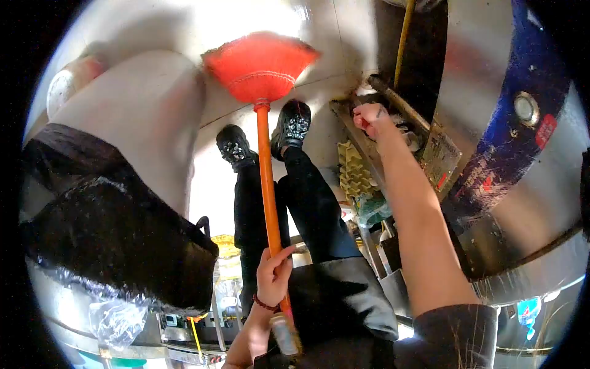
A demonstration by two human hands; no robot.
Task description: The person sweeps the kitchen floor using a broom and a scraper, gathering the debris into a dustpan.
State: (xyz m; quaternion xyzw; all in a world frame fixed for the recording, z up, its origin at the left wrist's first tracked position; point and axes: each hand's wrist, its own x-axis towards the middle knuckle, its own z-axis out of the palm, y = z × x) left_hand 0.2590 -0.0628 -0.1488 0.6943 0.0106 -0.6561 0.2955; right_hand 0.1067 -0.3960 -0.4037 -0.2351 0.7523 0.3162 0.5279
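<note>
My left hand [274,277] is wrapped round the orange handle of a broom [266,166], near its lower end in the view. The broom's red fan-shaped head [261,67] lies over the pale floor, beyond my black shoes. My right hand [370,117] reaches out to the right, its fingers curled beside a metal frame [359,138] and a dirty pipe [402,104]. Whatever those fingers hold, if anything, is too small to make out.
At left stands a big pale bin [141,104] with a black bag [123,215]. Yellowish egg trays [353,169] and a greenish plastic bag [372,211] sit right of my legs. A curved metal unit with a blue panel [491,141] rises at right.
</note>
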